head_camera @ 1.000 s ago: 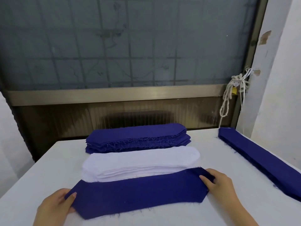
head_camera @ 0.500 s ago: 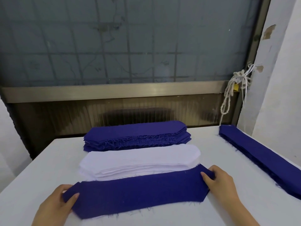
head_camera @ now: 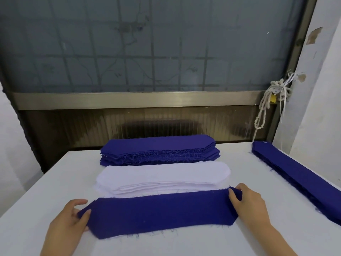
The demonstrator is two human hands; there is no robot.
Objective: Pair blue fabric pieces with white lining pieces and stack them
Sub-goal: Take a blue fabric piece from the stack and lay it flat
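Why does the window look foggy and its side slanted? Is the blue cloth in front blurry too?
Head view: the window glass is cloudy, so the bars behind look hazy; the wide lens leans its right frame; the blue piece held by the left hand and right hand is sharp, frayed threads showing; light is soft.

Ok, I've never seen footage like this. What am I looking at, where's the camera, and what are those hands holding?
No machine here: the camera sits on a person's head, looking down at their bare hands. The left hand and right hand each pinch one end of a blue fabric piece lying flat on a white table. Behind it lie a stack of white lining pieces, then a stack of blue pieces. A longer blue stack lies along the right edge.
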